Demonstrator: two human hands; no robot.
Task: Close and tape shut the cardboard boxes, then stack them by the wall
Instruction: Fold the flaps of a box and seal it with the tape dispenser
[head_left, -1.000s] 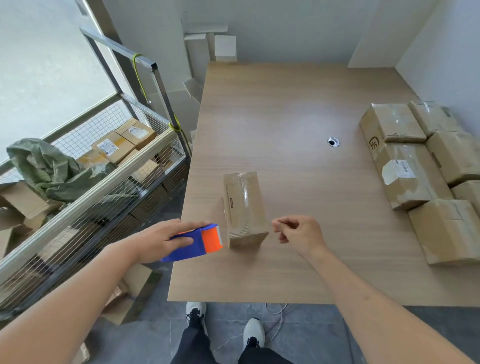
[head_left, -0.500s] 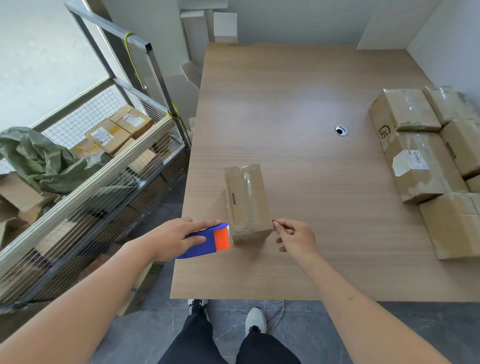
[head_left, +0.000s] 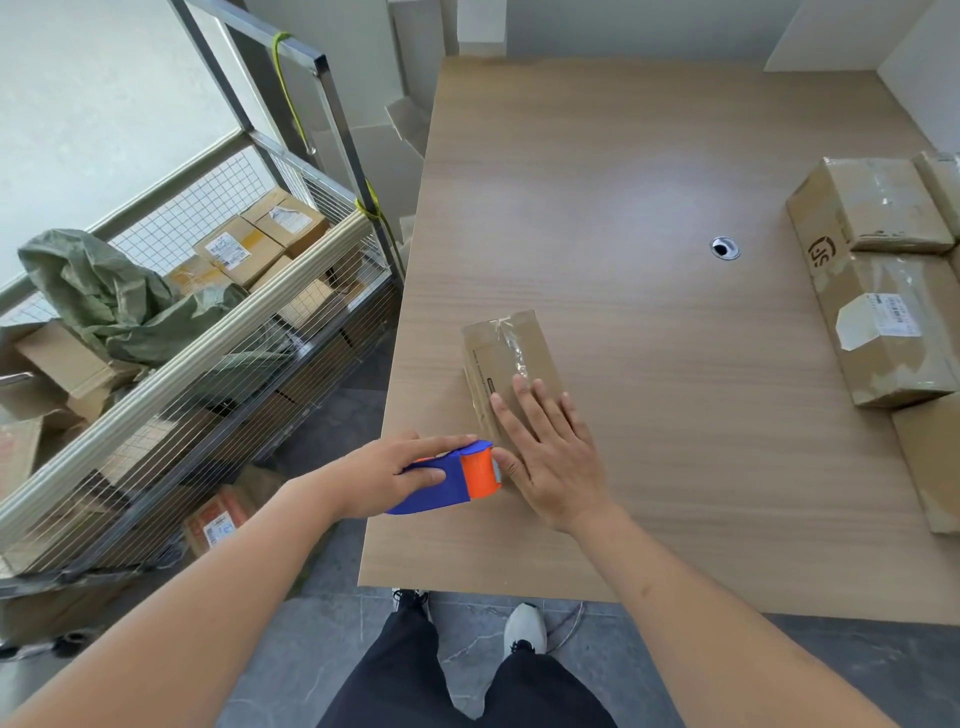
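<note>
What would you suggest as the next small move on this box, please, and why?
Probably lift the tape dispenser away from the small box: the left hand grips it at the near end, the right hand lies flat on the box, and clear tape already runs along its top.

looks like a parcel packing room: taped cardboard boxes (head_left: 878, 208) line the wooden table (head_left: 649, 171), a wire-mesh cart (head_left: 218, 395) beside it holds labelled parcels (head_left: 244, 249), bare walls, grey floor.

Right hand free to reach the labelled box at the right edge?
Probably yes: the right hand lies flat on the small box, holding nothing, and bare table separates it from the labelled box.
</note>
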